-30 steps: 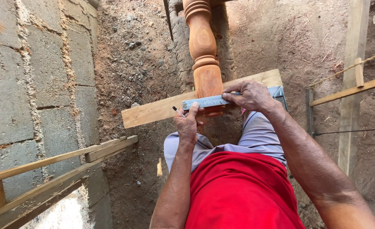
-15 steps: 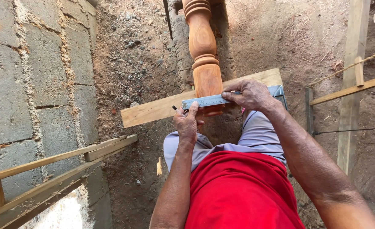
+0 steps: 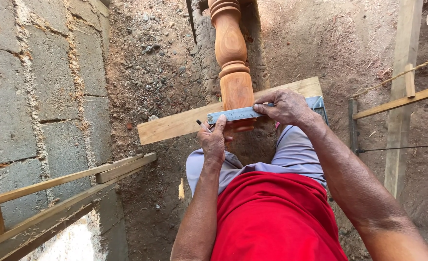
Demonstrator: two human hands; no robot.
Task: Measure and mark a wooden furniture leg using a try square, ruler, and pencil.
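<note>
— From the head camera, what's he got there?

— A metal square [image 3: 238, 114] laid flat across a pale wooden plank [image 3: 175, 126], right where a turned, reddish wooden post [image 3: 233, 63] crosses over it. The plank rests over his knees, above the dirt ground [image 3: 146, 58].

— And the hands?

— His right hand [image 3: 286, 107] is clamped down on the square, fingers spread over the blade near the post's squared end. His left hand [image 3: 213, 140] pinches a dark pencil [image 3: 203, 125], its tip at the blade's lower edge, touching the plank.

— Anything different from a second ago?

— Hardly. The square sits in the same spot, the post hasn't shifted, and both hands keep their hold. The pencil point looks about where it was. I'd judge he's holding steady to strike or check a mark, not repositioning.

— Around him?

— A block wall [image 3: 35, 96] on the left, with rough timber rails [image 3: 69, 186] running beside it. More timber props [image 3: 402, 96] stand to the right.
</note>
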